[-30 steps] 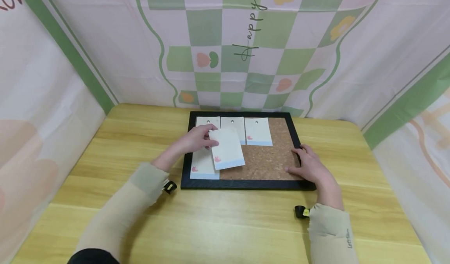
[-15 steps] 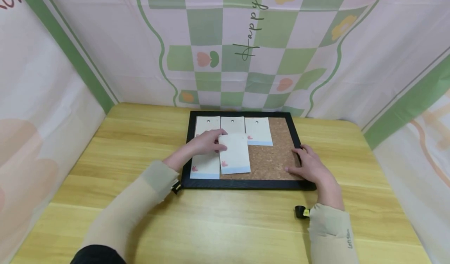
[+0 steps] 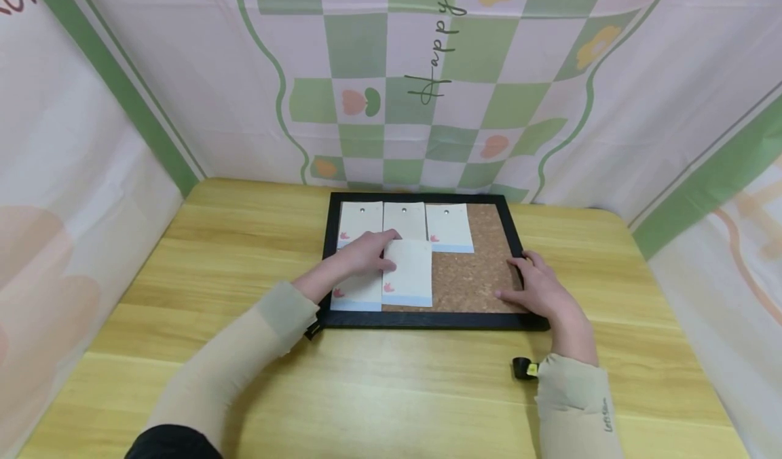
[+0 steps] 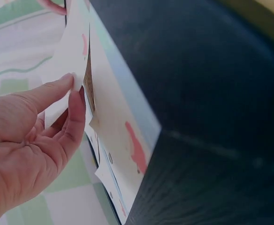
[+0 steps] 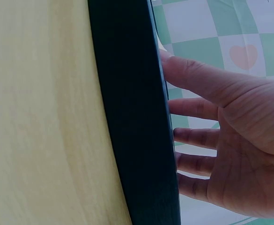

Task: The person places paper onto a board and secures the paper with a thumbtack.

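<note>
In the head view, a white note card [image 3: 411, 276] with a blue lower band and a small pink print lies close over the cork board [image 3: 470, 279]. My left hand [image 3: 366, 252] pinches its left edge between thumb and fingers; the left wrist view shows this hand [image 4: 48, 122] on the card [image 4: 71, 51] edge-on. Three similar cards, such as the right one [image 3: 449, 227], line the board's top, each with a silver pin. Another card [image 3: 357, 292] lies below the left one, partly hidden. My right hand [image 3: 540, 286] rests across the board's right side, fingers extended to its black frame [image 5: 132, 103].
The board lies on a wood-grain table [image 3: 391, 391] near its back edge. A printed cloth [image 3: 458, 58] hangs behind it, with more cloth on both sides. Small black wrist cameras, one [image 3: 523, 369] by the right sleeve, sit near the tabletop.
My left hand has carried the note card to the right and slightly toward me, straightened it and lowered it beside the lower-left card. The right hand has stayed in place.
</note>
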{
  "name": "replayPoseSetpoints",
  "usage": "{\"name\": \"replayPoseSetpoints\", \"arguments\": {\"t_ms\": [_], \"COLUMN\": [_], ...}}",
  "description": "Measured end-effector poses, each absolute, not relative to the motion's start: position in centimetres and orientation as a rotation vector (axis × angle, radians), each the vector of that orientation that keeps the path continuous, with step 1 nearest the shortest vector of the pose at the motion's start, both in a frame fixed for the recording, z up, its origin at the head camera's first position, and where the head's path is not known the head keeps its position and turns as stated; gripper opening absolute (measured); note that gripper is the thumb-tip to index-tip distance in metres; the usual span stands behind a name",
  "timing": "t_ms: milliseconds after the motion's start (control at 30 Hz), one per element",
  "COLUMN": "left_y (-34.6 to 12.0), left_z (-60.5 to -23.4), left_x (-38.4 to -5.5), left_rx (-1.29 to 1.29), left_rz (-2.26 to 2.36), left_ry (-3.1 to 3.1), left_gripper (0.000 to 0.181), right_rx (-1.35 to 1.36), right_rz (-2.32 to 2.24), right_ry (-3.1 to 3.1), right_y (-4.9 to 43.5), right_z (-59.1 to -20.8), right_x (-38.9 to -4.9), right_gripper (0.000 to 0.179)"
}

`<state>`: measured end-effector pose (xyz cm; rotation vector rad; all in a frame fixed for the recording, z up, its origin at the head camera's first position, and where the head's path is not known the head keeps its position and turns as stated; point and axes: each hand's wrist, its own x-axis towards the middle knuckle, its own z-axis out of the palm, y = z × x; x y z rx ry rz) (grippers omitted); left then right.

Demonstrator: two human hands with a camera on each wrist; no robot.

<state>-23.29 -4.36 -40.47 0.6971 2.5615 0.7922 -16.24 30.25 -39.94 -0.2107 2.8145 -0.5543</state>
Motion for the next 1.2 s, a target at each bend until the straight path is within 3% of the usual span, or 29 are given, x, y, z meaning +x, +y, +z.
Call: {"name": "replayPoseSetpoints", "arguments": {"t_ms": [1200], "left_y": [-3.7], "left_z": [-40.4], "left_x": [-21.6], "left_rx": [0.764], "left_rz": [0.523], "left_ry": [2.682], "left_gripper": [0.065], "right_rx": [-0.212], "right_rz": [-0.554], "right_ry": [2.808], "right_y": [30.3], "right_z": [-39.9], "right_x": [-16.2], "right_gripper": [0.082]}}
